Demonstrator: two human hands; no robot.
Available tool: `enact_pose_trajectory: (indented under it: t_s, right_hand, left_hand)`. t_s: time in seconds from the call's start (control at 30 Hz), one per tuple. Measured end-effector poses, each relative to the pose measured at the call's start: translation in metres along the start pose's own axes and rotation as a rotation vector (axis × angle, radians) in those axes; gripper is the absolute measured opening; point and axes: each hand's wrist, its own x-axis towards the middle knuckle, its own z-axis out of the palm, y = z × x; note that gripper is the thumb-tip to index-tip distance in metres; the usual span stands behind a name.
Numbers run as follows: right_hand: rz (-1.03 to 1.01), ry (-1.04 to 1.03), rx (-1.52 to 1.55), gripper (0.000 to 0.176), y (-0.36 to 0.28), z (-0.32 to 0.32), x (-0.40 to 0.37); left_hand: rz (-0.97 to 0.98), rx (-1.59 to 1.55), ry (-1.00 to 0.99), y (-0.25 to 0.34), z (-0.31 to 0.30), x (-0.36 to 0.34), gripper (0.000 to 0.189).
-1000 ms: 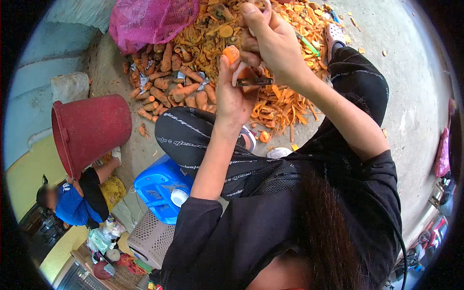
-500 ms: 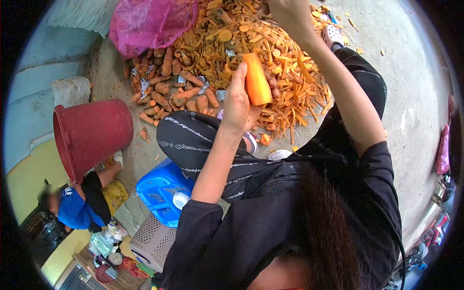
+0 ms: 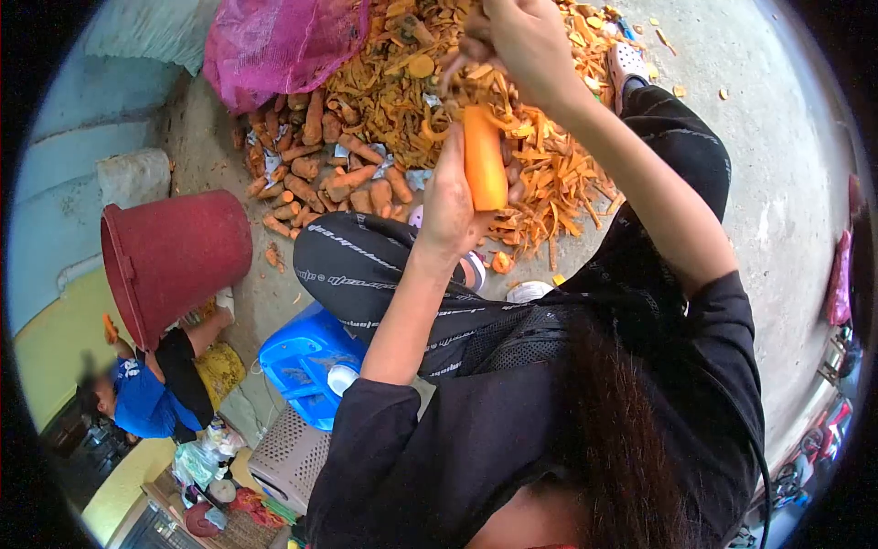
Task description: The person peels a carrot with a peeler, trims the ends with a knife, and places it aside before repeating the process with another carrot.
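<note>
My left hand (image 3: 450,199) is wrapped round a peeled, bright orange carrot (image 3: 485,160), which stands nearly upright over the heap of peelings (image 3: 549,183). Above the carrot's top end, my right hand (image 3: 512,46) has its fingers curled together. What it grips, if anything, is blurred and hidden against the peelings. Unpeeled carrots (image 3: 343,183) lie on the floor to the left of the heap, with scraps of paper among them.
A pink mesh bag (image 3: 283,46) lies behind the carrots. At the left stands a red bucket (image 3: 183,256), with a co-worker in blue (image 3: 151,398) beyond it, an orange piece in one hand. A blue jug (image 3: 306,361) and a grey crate (image 3: 291,457) are beside my leg.
My right hand has moved left and down, closer to the carrot. The carrot is a little lower and more upright in my left hand. The co-worker's hand with an orange piece has come into view.
</note>
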Motion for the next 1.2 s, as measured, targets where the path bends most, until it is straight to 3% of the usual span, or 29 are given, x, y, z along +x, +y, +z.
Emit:
enact_pose_trajectory:
  t_s: [0.1,0.2,0.27,0.33,0.37,0.47,0.5,0.57,0.7,0.87,1.0,1.1,1.2]
  right_hand:
    - [-0.577,0.024,-0.618,0.020,0.079,-0.060,0.064]
    - [-0.492,-0.039,-0.894,0.020,0.030,-0.034,0.033]
    - [-0.449,-0.084,-0.977,0.019,0.011,-0.027,0.023]
    - [-0.245,0.040,-0.447,0.019,0.003,-0.015,0.022]
    - [-0.187,0.070,-0.618,0.019,-0.010,-0.010,0.011]
    - [-0.301,-0.082,-0.464,0.021,-0.014,-0.005,0.000]
    - [-0.259,-0.036,-0.456,0.021,-0.019,0.003,-0.009]
    - [-0.130,-0.137,-0.034,0.020,-0.025,0.018,-0.035]
    - [-0.052,-0.027,-0.065,0.018,0.004,0.021,-0.045]
    - [0.077,-0.026,-0.006,0.025,0.005,0.026,-0.056]
    - [0.059,-0.051,-0.003,0.024,0.009,0.022,-0.053]
    - [0.056,-0.053,0.012,0.024,0.012,0.021,-0.053]
    - [0.119,-0.039,0.035,0.026,0.013,0.019,-0.049]
  left_hand:
    - [0.014,0.013,-0.028,0.006,0.011,0.000,0.041]
    - [0.113,0.132,0.050,0.013,0.001,0.002,0.035]
    - [0.132,0.092,0.211,0.013,-0.004,0.007,0.030]
    - [0.133,-0.021,0.332,0.012,-0.001,0.011,0.028]
    - [0.097,-0.028,0.262,0.013,-0.010,0.008,0.028]
    - [0.107,-0.085,0.161,0.011,-0.015,0.008,0.027]
    - [0.114,-0.102,0.135,0.010,-0.016,0.010,0.032]
    - [0.130,-0.133,0.090,0.012,-0.017,0.012,0.042]
    - [0.143,0.018,0.333,0.018,0.008,0.003,0.055]
    - [0.119,-0.071,0.254,0.019,0.008,0.003,0.063]
    - [0.096,-0.140,0.224,0.019,0.009,0.004,0.065]
    - [0.033,-0.312,-0.118,0.021,-0.012,0.005,0.033]
    - [0.099,-0.102,0.255,0.017,0.011,0.002,0.063]
